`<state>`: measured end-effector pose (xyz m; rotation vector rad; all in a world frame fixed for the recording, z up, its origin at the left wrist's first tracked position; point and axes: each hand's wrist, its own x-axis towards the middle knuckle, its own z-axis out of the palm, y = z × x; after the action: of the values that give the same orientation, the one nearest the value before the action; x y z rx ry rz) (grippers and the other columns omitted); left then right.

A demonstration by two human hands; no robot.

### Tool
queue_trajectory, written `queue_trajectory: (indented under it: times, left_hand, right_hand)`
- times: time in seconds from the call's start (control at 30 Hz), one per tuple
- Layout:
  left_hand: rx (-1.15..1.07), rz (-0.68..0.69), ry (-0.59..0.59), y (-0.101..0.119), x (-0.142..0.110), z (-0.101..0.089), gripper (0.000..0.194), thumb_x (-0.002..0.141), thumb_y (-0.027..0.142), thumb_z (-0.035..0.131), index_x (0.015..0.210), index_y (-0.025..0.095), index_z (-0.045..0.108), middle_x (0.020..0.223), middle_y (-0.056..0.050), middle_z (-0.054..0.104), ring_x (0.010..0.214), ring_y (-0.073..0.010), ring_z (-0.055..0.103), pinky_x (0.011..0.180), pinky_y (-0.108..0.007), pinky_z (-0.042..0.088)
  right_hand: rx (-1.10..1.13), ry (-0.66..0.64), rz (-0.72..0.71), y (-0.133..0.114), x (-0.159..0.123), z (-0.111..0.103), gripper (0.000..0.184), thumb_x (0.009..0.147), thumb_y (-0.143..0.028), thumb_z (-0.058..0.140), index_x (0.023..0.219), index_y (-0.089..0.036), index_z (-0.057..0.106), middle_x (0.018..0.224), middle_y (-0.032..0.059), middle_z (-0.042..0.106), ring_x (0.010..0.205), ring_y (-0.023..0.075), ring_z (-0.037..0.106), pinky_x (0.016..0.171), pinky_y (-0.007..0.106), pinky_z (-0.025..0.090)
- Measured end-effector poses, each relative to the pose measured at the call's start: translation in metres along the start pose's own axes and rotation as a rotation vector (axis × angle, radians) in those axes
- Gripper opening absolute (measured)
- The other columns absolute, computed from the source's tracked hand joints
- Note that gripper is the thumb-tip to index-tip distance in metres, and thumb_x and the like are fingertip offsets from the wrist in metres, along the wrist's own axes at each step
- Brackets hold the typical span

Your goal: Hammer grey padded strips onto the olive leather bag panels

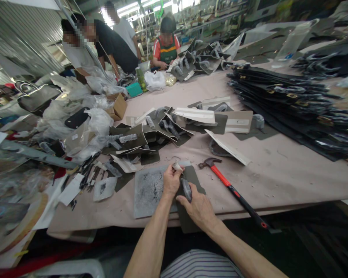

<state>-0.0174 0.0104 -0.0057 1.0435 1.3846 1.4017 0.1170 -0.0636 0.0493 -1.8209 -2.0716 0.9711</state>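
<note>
A flat olive-grey panel (195,178), like a bag part, lies under my hands and overhangs the table's front edge. My right hand (199,204) is closed around a plastic-wrapped strap or handle (186,190) on that panel, thumb on its near side. My left hand (171,180) is pinched at the panel's far end, with a small whitish piece (177,166) at its fingertips; what kind of piece it is does not show. Partly beneath the panel and my left wrist is a worn grey slab (147,189). A claw hammer (224,181) with a red and black handle lies to the right.
Similar panels with wrapped handles (159,131) are heaped ahead. A tall stack of dark panels (287,104) stands at right. Clear plastic bags (95,123), a cardboard box (117,106) and loose strips (89,175) crowd the left. Several people are across the table, one in a green apron (168,52).
</note>
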Motion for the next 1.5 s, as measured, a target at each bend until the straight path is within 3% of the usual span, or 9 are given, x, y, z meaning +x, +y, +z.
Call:
queue_trajectory:
  times: [0.2, 0.37, 0.57, 0.77, 0.87, 1.07, 1.2, 1.37, 1.5]
  left_hand:
    - [-0.036, 0.003, -0.021, -0.001, -0.003, -0.006, 0.029, 0.085, 0.042, 0.072, 0.099, 0.017, 0.067, 0.096, -0.007, 0.077, 0.091, -0.0203, 0.074, 0.09, -0.034, 0.058]
    - [-0.041, 0.0, -0.029, -0.001, -0.004, -0.006, 0.027, 0.086, 0.039, 0.072, 0.099, 0.016, 0.067, 0.094, -0.007, 0.077, 0.089, -0.0206, 0.075, 0.089, -0.034, 0.059]
    - [0.061, 0.052, -0.031, -0.004, -0.003, -0.004, 0.012, 0.086, 0.023, 0.067, 0.097, 0.017, 0.066, 0.093, -0.007, 0.077, 0.089, -0.02, 0.074, 0.088, -0.033, 0.058]
    - [0.319, 0.208, -0.085, 0.006, -0.008, -0.002, 0.018, 0.083, 0.012, 0.061, 0.097, 0.02, 0.069, 0.09, -0.004, 0.077, 0.085, -0.0195, 0.072, 0.082, -0.03, 0.055]
    - [0.361, 0.25, -0.15, 0.011, -0.011, -0.002, 0.023, 0.082, 0.009, 0.059, 0.099, 0.021, 0.07, 0.09, -0.004, 0.076, 0.082, -0.0195, 0.071, 0.079, -0.029, 0.054]
    - [0.34, 0.233, -0.189, 0.013, -0.009, -0.004, 0.017, 0.085, 0.013, 0.057, 0.094, 0.019, 0.07, 0.089, -0.004, 0.075, 0.081, -0.0185, 0.069, 0.079, -0.029, 0.053]
    - [0.34, 0.224, -0.188, 0.01, -0.009, -0.005, 0.014, 0.085, 0.015, 0.058, 0.092, 0.019, 0.07, 0.084, -0.003, 0.074, 0.077, -0.0179, 0.068, 0.075, -0.028, 0.052]
    - [0.337, 0.231, -0.198, 0.01, -0.011, -0.006, 0.014, 0.087, 0.016, 0.058, 0.093, 0.019, 0.07, 0.089, -0.004, 0.076, 0.083, -0.0186, 0.069, 0.08, -0.028, 0.052]
    - [0.327, 0.226, -0.193, 0.008, -0.01, -0.006, 0.017, 0.086, 0.014, 0.057, 0.095, 0.019, 0.071, 0.09, -0.004, 0.076, 0.084, -0.0186, 0.069, 0.08, -0.028, 0.052]
  right_hand:
    - [0.129, 0.185, -0.149, 0.027, -0.004, -0.002, 0.059, 0.095, -0.052, 0.053, 0.141, -0.016, 0.043, 0.12, 0.0156, 0.065, 0.103, 0.0283, 0.066, 0.085, 0.039, 0.051]
    - [-0.265, 0.461, -0.07, 0.092, 0.011, -0.034, 0.046, 0.1, -0.047, 0.043, 0.126, -0.011, 0.055, 0.114, 0.02, 0.061, 0.102, 0.0317, 0.06, 0.086, 0.042, 0.048]
    - [-0.419, 0.209, 0.078, 0.14, 0.023, -0.057, 0.019, 0.096, -0.031, 0.047, 0.095, -0.016, 0.058, 0.091, 0.0132, 0.06, 0.077, 0.0245, 0.057, 0.066, 0.035, 0.041]
    - [0.523, -0.213, 0.325, 0.108, 0.026, -0.072, 0.01, 0.086, -0.031, 0.047, 0.08, -0.022, 0.046, 0.064, -0.002, 0.051, 0.048, 0.0123, 0.046, 0.045, 0.024, 0.039]
    - [0.764, -0.21, 0.385, 0.077, 0.02, -0.085, 0.019, 0.089, -0.042, 0.043, 0.081, -0.024, 0.043, 0.061, -0.0066, 0.043, 0.039, 0.0093, 0.035, 0.037, 0.023, 0.031]
    - [0.12, 0.254, -0.16, 0.038, 0.007, -0.105, 0.035, 0.098, -0.053, 0.036, 0.079, -0.024, 0.046, 0.058, -0.0001, 0.05, 0.049, 0.0147, 0.045, 0.05, 0.028, 0.027]
    - [-0.352, 0.141, -0.293, 0.032, 0.01, -0.119, 0.028, 0.099, -0.041, 0.039, 0.081, -0.022, 0.05, 0.059, 0.0027, 0.054, 0.045, 0.0146, 0.042, 0.052, 0.031, 0.016]
    - [-0.168, 0.506, -0.371, 0.0, 0.007, -0.167, 0.036, 0.101, -0.049, 0.035, 0.077, -0.024, 0.044, 0.055, -0.0009, 0.048, 0.046, 0.0139, 0.039, 0.051, 0.03, 0.022]
    - [0.036, 0.746, -0.341, -0.007, 0.004, -0.158, 0.039, 0.103, -0.052, 0.027, 0.084, -0.024, 0.046, 0.061, 0.001, 0.053, 0.051, 0.0146, 0.047, 0.053, 0.029, 0.032]
